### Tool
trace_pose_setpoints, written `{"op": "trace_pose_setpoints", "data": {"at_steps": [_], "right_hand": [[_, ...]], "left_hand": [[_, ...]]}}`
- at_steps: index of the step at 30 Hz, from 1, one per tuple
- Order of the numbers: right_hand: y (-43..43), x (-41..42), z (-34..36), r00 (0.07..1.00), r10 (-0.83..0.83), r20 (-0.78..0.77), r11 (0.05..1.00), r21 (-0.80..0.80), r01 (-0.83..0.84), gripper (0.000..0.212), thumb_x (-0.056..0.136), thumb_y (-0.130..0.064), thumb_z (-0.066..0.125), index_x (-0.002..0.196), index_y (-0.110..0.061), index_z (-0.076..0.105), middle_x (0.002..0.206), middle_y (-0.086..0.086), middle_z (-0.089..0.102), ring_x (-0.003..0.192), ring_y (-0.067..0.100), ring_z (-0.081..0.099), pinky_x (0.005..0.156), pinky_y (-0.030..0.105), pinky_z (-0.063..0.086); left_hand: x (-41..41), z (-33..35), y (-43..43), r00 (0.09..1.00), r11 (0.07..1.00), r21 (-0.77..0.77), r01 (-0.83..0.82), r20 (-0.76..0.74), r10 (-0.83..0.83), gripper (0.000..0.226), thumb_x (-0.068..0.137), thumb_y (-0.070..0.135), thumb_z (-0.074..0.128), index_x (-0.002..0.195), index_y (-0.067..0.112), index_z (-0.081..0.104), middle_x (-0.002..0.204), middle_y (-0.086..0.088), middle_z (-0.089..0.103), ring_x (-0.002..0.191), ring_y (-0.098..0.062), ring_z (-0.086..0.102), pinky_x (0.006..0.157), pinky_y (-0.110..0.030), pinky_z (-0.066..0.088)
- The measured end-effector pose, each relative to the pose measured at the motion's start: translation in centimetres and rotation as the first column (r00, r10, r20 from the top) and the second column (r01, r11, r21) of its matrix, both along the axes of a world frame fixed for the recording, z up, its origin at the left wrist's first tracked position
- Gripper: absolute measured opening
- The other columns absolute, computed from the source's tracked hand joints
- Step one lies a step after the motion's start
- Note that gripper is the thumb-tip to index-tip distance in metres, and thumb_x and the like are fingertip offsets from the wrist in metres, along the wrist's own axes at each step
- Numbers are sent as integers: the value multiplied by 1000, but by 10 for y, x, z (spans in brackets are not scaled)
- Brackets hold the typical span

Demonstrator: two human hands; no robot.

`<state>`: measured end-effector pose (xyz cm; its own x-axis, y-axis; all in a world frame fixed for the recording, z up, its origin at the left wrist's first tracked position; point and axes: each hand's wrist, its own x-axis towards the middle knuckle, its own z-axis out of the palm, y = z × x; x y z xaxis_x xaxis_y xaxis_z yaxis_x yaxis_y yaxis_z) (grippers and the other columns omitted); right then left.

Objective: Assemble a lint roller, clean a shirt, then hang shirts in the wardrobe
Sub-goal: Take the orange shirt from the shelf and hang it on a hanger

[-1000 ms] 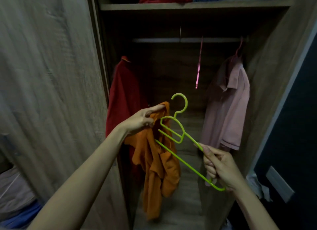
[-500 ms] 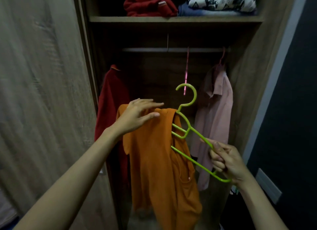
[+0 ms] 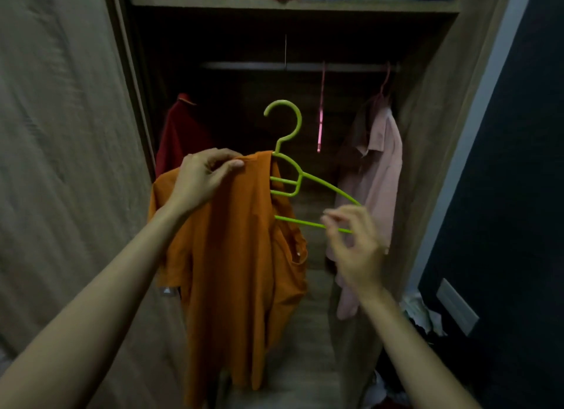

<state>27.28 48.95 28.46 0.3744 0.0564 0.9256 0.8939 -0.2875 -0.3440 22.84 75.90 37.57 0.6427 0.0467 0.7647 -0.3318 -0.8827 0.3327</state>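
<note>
An orange shirt [image 3: 235, 256] hangs half on a green hanger [image 3: 288, 176]; its left shoulder covers the hanger's left arm, while the right arm is bare. My left hand [image 3: 204, 176] grips the shirt's collar and shoulder near the hook. My right hand [image 3: 351, 243] is blurred at the hanger's right end, with its fingertips pinching the lower bar. Hanger and shirt are held up in front of the open wardrobe, below the rail [image 3: 293, 66].
A red shirt [image 3: 183, 134] hangs at the rail's left and a pink shirt [image 3: 375, 170] at its right, with a bare pink hanger [image 3: 321, 109] between them. Folded clothes lie on the shelf [image 3: 290, 4] above. The wardrobe door [image 3: 61, 134] stands at my left.
The hanger went from steeply tilted to nearly upright, with the hook on top. The shirt's shoulder was drawn over its left arm. My right hand slid in from the hanger's end to the lower bar.
</note>
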Motion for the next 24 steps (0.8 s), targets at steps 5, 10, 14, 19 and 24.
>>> {"op": "trace_pose_setpoints", "data": {"at_steps": [5,10,14,19,24], "right_hand": [[46,1,-41,949,121,-293,905,-361,-227,49,89,-44,57,127,-12,57,125,1,54,115,12,52,98,36,46],[51,38,-54,949,-187,-254,731,-681,-38,72,83,-66,37,139,-22,41,135,0,54,129,20,45,106,47,30],[33,53,-61,941,-339,3,680,-691,247,43,82,-56,43,102,-25,65,102,-3,69,105,28,60,88,44,32],[-14,68,-58,971,-228,-77,779,-613,134,33,90,-49,47,94,-20,62,91,-5,59,84,16,53,71,28,40],[-31,70,-37,975,-133,-177,833,-552,13,32,87,-48,54,93,-17,59,89,-5,53,79,7,52,69,16,45]], "left_hand": [[-7,4,3,1000,1000,-16,13,26,-12,23,95,29,57,111,17,68,107,9,65,98,13,56,82,-4,44],[-19,10,11,998,998,-67,4,64,0,23,95,27,57,112,17,67,105,10,64,97,19,54,80,-3,45],[-27,8,30,996,996,-81,-47,67,52,15,95,29,57,108,26,65,100,22,61,95,14,56,79,-5,45],[-36,-9,67,990,987,-74,-140,12,141,12,92,27,62,101,33,67,98,11,67,97,-4,61,90,-17,47],[-30,-31,71,974,973,73,-220,-39,223,19,88,21,67,104,11,73,90,-8,67,90,-23,59,93,-42,31]]}}
